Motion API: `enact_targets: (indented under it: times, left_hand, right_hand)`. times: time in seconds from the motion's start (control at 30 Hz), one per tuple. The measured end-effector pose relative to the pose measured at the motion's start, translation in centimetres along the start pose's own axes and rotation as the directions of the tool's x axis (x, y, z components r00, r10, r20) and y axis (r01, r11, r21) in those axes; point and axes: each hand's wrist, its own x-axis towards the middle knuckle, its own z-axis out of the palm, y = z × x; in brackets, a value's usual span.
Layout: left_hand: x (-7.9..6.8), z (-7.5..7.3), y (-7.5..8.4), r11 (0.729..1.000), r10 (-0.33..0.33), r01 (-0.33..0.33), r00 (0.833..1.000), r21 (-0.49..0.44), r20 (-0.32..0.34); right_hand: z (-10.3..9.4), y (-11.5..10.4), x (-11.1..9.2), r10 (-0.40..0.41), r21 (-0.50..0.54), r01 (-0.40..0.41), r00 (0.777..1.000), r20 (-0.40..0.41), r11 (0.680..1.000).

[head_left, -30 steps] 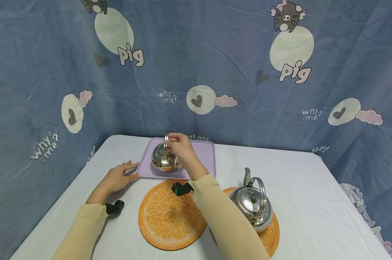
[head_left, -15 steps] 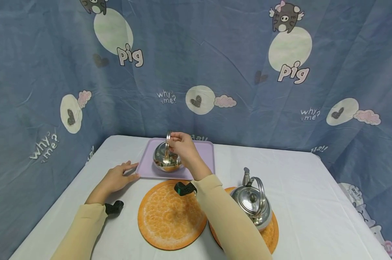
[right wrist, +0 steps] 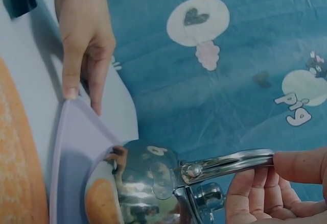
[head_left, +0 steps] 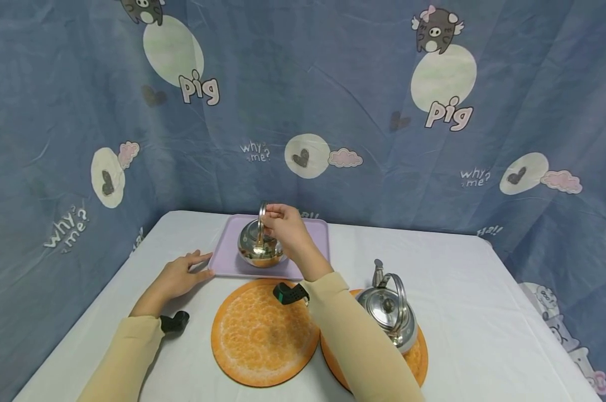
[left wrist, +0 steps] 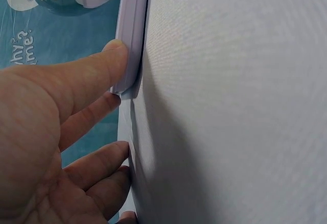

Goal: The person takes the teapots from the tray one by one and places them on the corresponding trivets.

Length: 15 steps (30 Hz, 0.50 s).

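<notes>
A shiny steel kettle (head_left: 256,254) stands on the lilac tray (head_left: 313,245) at the back of the table. My right hand (head_left: 286,226) holds the kettle's arched handle (right wrist: 230,164) between thumb and fingers. In the right wrist view, the kettle's round side mirrors the tray and an orange mat. At the tray's near left corner is my left hand (head_left: 179,274). Its thumb (left wrist: 104,68) touches the front rim and the forefinger lies by the left edge, both nearly straight. The kettle's right side is partly hidden behind my right hand.
A second steel kettle (head_left: 390,315), its spout pointing away, stands on an orange round mat (head_left: 419,365) at the right. Another orange mat (head_left: 263,335) lies in front of the tray. White cloth (head_left: 474,312) covers the table, and a blue printed curtain (head_left: 293,72) hangs behind.
The kettle on the tray has shifted slightly to the right with my right hand on its handle. My left hand stays at the tray's corner. The head view has moved a little.
</notes>
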Motion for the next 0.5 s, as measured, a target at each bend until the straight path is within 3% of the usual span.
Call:
enact_targets:
  times: [0.5]
  left_hand:
    - [-0.1,-0.2,0.1,1.000,-0.009,0.009,1.000,-0.002,0.010]
  right_hand:
    - [-0.7,-1.1,-2.0,-0.033,-0.042,0.034,0.999,0.026,0.999]
